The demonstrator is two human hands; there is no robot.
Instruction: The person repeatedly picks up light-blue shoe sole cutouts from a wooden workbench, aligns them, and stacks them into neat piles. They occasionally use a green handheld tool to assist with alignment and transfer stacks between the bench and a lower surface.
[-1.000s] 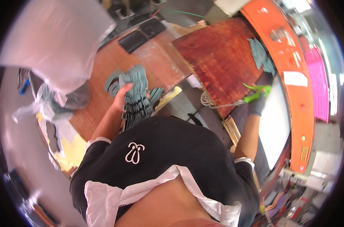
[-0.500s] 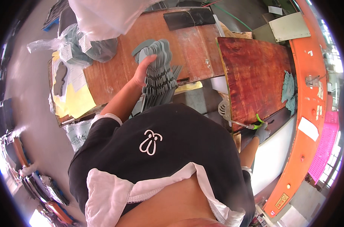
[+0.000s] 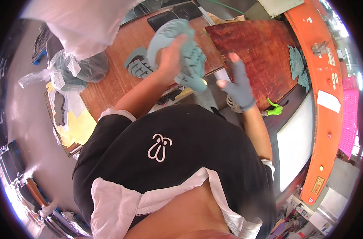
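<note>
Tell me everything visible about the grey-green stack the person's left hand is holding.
The stack of shoe soles is grey-green, rubbery-looking, with ridged tread on the pieces facing the camera. Several soles are bunched together, fanned and tilted, lifted above the wooden table. The bare left hand grips them around the middle. The gloved right hand is open beside them, not touching. One more sole lies on the table just left.

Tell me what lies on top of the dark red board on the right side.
On the dark red board, a small pile of grey-green shoe soles lies at its far right edge. The gloved right hand hovers over its near corner and covers that part; the rest looks bare.
</note>
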